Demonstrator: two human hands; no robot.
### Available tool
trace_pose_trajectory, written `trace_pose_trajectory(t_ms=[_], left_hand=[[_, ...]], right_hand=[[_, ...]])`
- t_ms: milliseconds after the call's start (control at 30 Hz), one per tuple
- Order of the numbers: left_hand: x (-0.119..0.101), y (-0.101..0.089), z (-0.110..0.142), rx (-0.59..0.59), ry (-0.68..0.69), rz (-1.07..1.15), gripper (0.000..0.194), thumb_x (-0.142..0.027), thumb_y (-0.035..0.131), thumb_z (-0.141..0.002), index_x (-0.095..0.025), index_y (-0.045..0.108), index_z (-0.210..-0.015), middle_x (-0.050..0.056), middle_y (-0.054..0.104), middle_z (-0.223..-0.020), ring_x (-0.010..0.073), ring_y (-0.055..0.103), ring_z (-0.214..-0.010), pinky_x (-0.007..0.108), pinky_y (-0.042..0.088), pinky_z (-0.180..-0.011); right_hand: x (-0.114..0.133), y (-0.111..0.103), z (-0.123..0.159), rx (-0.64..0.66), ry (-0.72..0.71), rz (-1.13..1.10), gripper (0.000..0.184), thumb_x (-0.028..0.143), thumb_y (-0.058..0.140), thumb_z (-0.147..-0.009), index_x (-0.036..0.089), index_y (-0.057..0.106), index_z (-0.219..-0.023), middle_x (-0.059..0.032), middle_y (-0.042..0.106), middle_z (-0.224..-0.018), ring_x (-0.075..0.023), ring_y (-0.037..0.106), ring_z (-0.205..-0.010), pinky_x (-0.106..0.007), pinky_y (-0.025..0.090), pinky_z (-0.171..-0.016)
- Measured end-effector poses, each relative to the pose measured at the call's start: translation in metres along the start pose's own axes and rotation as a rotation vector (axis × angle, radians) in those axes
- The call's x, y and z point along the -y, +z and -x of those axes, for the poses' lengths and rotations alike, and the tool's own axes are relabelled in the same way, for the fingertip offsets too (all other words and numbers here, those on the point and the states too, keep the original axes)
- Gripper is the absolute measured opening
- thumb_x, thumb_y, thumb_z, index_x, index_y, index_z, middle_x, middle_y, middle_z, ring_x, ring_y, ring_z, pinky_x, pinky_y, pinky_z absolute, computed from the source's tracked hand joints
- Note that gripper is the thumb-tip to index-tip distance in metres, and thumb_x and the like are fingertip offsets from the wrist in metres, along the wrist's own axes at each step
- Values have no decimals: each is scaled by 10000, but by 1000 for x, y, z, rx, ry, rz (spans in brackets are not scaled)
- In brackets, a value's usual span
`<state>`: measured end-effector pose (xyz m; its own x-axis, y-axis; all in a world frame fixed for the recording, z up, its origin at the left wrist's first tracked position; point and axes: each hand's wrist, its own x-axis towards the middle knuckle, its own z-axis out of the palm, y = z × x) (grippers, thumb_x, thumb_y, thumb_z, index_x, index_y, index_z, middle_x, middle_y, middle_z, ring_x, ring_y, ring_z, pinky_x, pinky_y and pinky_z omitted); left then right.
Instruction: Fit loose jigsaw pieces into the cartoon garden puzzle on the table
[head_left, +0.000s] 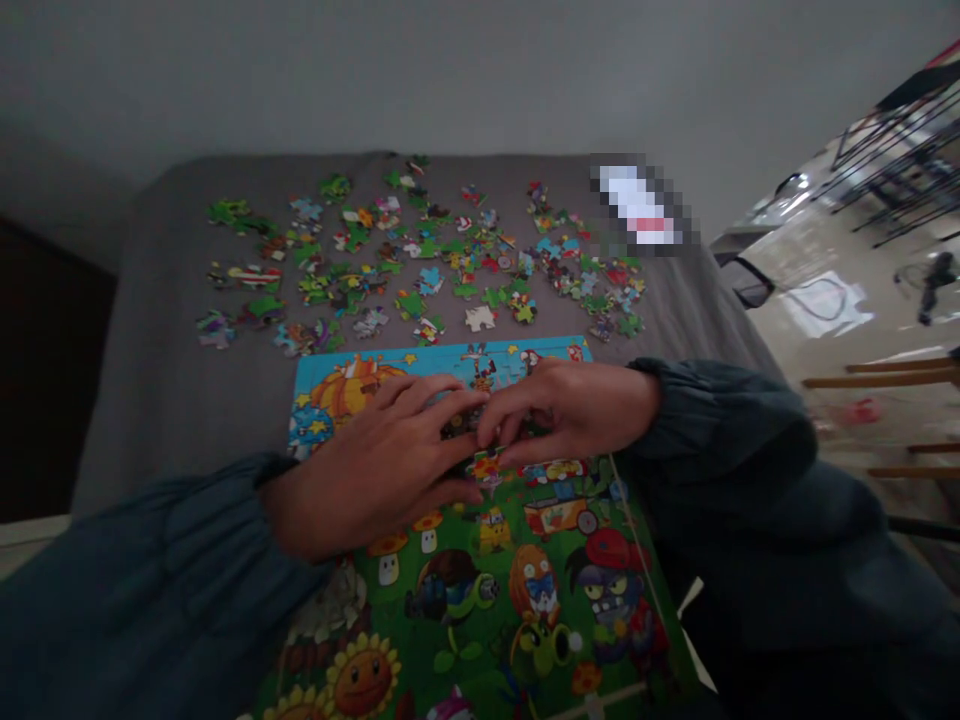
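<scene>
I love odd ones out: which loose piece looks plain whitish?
The whitish piece just beyond the far edge of the board, slightly right of its middle; surrounding pieces show colourful printing.

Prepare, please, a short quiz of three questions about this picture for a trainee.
1. True or false: the left hand and the right hand are far apart.
2. Where are the loose pieces? A: on the floor; B: on the grey cloth, beyond the puzzle board; C: on a sleeve.
3. Fill in: the background along the board's far edge is ____.

Key: 1. False, they are close together; 2. B; 3. blue.
</scene>
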<state>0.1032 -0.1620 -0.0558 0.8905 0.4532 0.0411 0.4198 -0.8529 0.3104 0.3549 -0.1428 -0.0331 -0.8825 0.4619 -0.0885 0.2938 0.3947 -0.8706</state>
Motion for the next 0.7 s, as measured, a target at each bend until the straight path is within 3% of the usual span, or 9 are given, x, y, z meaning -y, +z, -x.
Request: trace_pose_trajectory(t_ms=[167, 400, 533, 700], left_hand=[[8, -14, 2, -76, -49, 125, 494, -684, 539, -965, -302, 716, -1224, 57, 714, -1276, 299, 590, -1241, 480, 438, -1044], [7, -28, -3, 0, -99, 378, 373, -527, 490, -1052, -287, 768, -992, -3, 760, -924, 189, 660, -907, 359, 474, -889], [12, -32, 0, 95, -156, 427, 332, -460, 524, -1032, -288, 782, -912, -3, 751, -829, 180, 666, -823, 323, 496, -793], [26, -42, 22, 285, -202, 469, 206, -417, 613, -989, -347, 805, -965, -48, 798, -906, 148, 718, -812, 249, 503, -703]], right_hand=[[0, 0, -3, -72, 39, -29, 73, 227, 747, -929, 171, 701, -944, 0, 788, -836, -99, 731, -747, -208, 507, -679], [0, 7, -9, -105, 68, -93, 86, 236, 752, -919, 169, 698, -916, 8, 787, -812, -102, 730, -742, -206, 514, -678], [-2, 8, -9, -74, 41, -68, 64, 213, 696, -957, 168, 722, -995, -11, 800, -874, -109, 741, -785, -217, 526, -708], [-6, 8, -9, -124, -83, 172, 150, 251, 638, -1016, 168, 741, -1087, -53, 787, -966, -142, 712, -853, -281, 524, -812]])
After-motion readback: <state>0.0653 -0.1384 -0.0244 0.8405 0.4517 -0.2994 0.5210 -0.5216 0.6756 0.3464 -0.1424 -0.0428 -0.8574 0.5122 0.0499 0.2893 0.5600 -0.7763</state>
